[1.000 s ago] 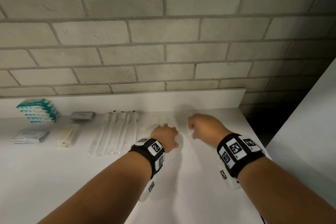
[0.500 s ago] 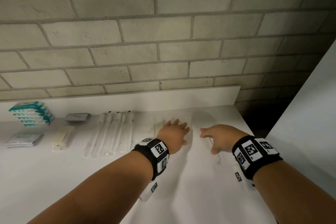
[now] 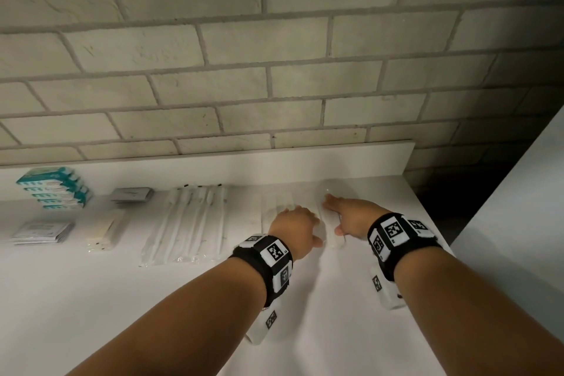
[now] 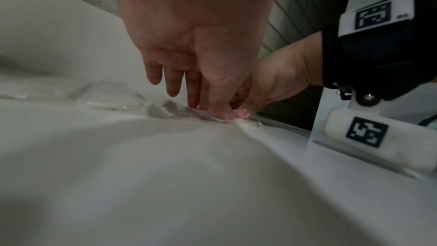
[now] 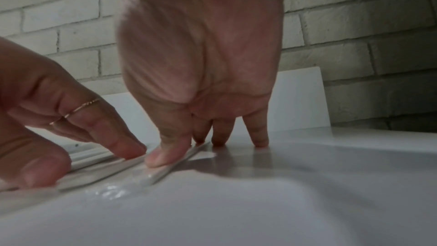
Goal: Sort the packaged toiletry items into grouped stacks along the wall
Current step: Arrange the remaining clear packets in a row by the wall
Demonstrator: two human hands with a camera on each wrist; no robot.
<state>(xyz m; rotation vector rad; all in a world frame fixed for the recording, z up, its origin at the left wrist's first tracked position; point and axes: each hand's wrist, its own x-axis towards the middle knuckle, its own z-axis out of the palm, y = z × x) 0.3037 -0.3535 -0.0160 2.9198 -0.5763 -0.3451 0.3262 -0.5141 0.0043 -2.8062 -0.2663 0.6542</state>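
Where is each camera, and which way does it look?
Head: worn on the head, looking down at the white table, the brick wall, both forearms, left hand and right hand.
Left wrist: low by the table, looking along the left hand's fingers.
Right wrist: low, looking along the right hand's fingers toward the wall.
Shared: both wrist views show both hands pressing the clear flat packets.

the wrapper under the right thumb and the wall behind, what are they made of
The wrapper under the right hand looks like clear glossy plastic film: it shows bright wet-looking glints and the white stick inside shows through. The wall looks like matte painted brick or brick-effect cladding, with recessed mortar lines.
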